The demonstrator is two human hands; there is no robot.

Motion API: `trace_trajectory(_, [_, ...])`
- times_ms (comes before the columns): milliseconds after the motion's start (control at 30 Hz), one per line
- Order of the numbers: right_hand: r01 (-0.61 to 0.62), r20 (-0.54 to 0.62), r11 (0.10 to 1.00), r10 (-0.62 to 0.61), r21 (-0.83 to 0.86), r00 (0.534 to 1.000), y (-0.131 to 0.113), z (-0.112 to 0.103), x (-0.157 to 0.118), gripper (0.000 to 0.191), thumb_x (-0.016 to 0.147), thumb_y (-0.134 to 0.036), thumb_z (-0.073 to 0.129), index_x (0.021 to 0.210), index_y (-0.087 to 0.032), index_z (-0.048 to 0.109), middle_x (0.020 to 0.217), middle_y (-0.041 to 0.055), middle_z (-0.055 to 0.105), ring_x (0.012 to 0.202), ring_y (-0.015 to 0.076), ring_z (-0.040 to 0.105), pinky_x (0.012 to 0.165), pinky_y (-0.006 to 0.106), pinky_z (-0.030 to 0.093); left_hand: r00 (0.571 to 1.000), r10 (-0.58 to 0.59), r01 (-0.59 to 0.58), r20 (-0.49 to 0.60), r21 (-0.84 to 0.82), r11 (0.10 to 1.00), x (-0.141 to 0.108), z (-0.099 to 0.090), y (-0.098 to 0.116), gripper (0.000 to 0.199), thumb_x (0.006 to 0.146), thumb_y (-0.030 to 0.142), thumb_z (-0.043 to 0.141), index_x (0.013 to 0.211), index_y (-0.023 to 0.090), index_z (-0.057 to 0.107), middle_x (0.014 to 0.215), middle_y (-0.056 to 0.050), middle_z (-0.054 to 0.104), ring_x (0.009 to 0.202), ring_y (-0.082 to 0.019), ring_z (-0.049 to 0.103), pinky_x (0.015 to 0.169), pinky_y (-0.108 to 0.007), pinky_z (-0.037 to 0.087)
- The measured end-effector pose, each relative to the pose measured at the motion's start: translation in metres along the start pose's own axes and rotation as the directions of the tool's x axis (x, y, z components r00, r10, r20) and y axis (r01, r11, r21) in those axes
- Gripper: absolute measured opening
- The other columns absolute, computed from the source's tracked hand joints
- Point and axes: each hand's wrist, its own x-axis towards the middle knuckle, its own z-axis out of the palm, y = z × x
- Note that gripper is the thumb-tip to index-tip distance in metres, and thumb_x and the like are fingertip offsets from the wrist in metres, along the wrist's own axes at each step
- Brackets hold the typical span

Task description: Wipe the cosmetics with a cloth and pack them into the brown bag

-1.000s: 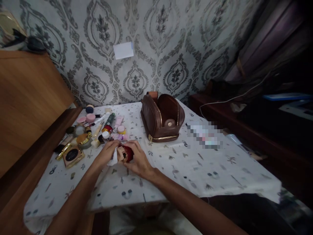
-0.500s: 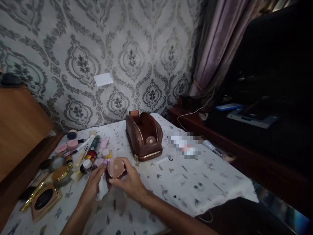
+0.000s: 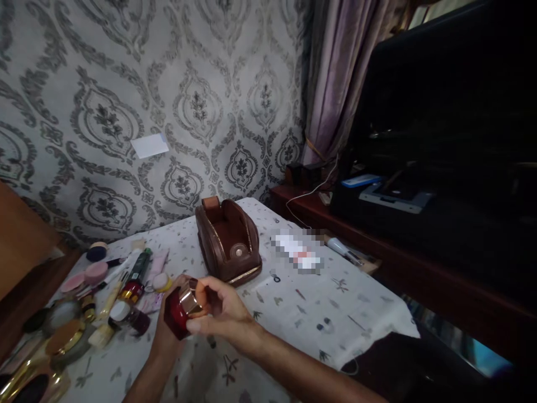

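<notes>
Both hands are around a dark red cosmetic jar (image 3: pixel 178 318) with a shiny rose-gold lid (image 3: pixel 192 298), held tilted above the near part of the table. My left hand (image 3: pixel 164 330) is closed on the jar's left side, its fingers mostly hidden behind it. My right hand (image 3: pixel 229 313) grips the lid and right side, with the thumb low and the fingers on top. A brown toiletry bag (image 3: pixel 229 246) stands just beyond the hands, unzipped and open at the top. The white cloth is largely out of sight; only a pale scrap shows beneath the jar.
Left of my hands lie several cosmetics, among them a green-labelled bottle (image 3: pixel 141 266), a white-capped small bottle (image 3: pixel 130 317), a pink compact (image 3: pixel 96 272) and a gold-lidded jar (image 3: pixel 65 338). A blurred white item (image 3: pixel 297 251) lies right of the bag. A dark wooden ledge (image 3: pixel 302 210) borders the table.
The jar has been tipped, so its red side now shows instead of only the lid's top. The white cloth in my left hand is now mostly hidden. The view has swung right.
</notes>
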Motion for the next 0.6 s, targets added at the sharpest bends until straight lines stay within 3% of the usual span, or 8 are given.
trace_trajectory(100, [0.052,-0.019,0.997,-0.051,0.050,0.999,-0.023,-0.007,0.004,0.054,0.050,-0.046,0.091,0.074,-0.021,0.050,0.075,-0.0042,0.054,0.068,0.0114,0.048,0.067,0.026,0.039,0.976,0.132,-0.156,0.175,0.134,0.979,0.016,0.018,0.016,0.032,0.071,0.045,0.071,0.089,0.019,0.070,0.089,-0.005,0.073,0.096,-0.027,0.067,0.088,-0.040,0.055])
trace_trajectory(167, [0.154,-0.075,0.987,-0.156,-0.036,0.985,-0.044,-0.017,0.015,0.048,0.055,-0.041,0.089,0.077,-0.021,0.052,0.079,-0.0033,0.057,0.073,0.0129,0.052,0.072,0.027,0.041,0.926,0.271,-0.349,0.265,0.317,0.882,0.031,0.029,0.030,0.033,0.082,0.041,0.061,0.105,0.019,0.069,0.102,-0.008,0.072,0.108,-0.029,0.065,0.097,-0.042,0.051])
trace_trajectory(233, [0.252,-0.140,0.952,-0.277,-0.173,0.951,-0.065,-0.031,0.033,0.041,0.060,-0.037,0.087,0.080,-0.021,0.055,0.082,-0.0030,0.059,0.078,0.0136,0.054,0.077,0.027,0.042,0.852,0.349,-0.523,0.390,0.614,0.591,0.045,0.040,0.044,0.037,0.094,0.035,0.044,0.119,0.019,0.065,0.112,-0.012,0.069,0.108,-0.030,0.065,0.094,-0.046,0.051])
trace_trajectory(300, [0.309,-0.227,0.911,-0.373,-0.274,0.900,-0.083,-0.045,0.057,0.037,0.064,-0.038,0.081,0.083,-0.021,0.055,0.081,-0.0037,0.058,0.078,0.0136,0.054,0.076,0.027,0.043,0.848,0.271,-0.519,0.456,0.818,0.247,0.057,0.051,0.057,0.040,0.099,0.034,0.035,0.129,0.023,0.060,0.111,-0.012,0.066,0.092,-0.031,0.070,0.079,-0.046,0.055])
trace_trajectory(367, [0.245,-0.300,0.855,-0.407,-0.456,0.863,-0.094,-0.060,0.085,0.034,0.069,-0.040,0.077,0.080,-0.020,0.052,0.077,-0.0046,0.055,0.073,0.0133,0.053,0.071,0.027,0.043,0.868,0.177,-0.475,0.464,0.880,0.025,0.064,0.059,0.064,0.040,0.101,0.038,0.036,0.134,0.029,0.056,0.109,-0.010,0.064,0.081,-0.030,0.071,0.066,-0.041,0.055])
trace_trajectory(467, [-0.021,-0.321,0.583,-0.417,-0.812,0.850,-0.099,-0.078,0.121,0.034,0.071,-0.032,0.077,0.094,-0.017,0.057,0.085,-0.0031,0.060,0.079,0.0146,0.057,0.075,0.028,0.047,0.871,0.178,-0.456,0.457,0.889,-0.050,0.068,0.062,0.059,0.040,0.101,0.040,0.038,0.138,0.031,0.052,0.110,-0.007,0.063,0.079,-0.026,0.071,0.062,-0.034,0.052])
trace_trajectory(533, [-0.106,-0.303,0.458,-0.383,-0.882,0.873,-0.095,-0.085,0.140,0.039,0.070,-0.026,0.079,0.102,-0.017,0.059,0.093,-0.0004,0.064,0.086,0.0167,0.061,0.080,0.029,0.048,0.866,0.225,-0.455,0.447,0.890,-0.019,0.069,0.058,0.049,0.040,0.102,0.038,0.039,0.139,0.030,0.052,0.109,-0.006,0.063,0.078,-0.022,0.070,0.061,-0.031,0.050])
trace_trajectory(600, [-0.147,-0.297,0.403,-0.339,-0.903,0.893,-0.088,-0.090,0.156,0.041,0.069,-0.020,0.082,0.104,-0.016,0.062,0.099,0.0035,0.067,0.093,0.0195,0.063,0.085,0.032,0.049,0.859,0.266,-0.458,0.438,0.889,0.017,0.070,0.055,0.039,0.040,0.102,0.037,0.041,0.139,0.028,0.052,0.106,-0.005,0.062,0.076,-0.020,0.069,0.059,-0.028,0.047])
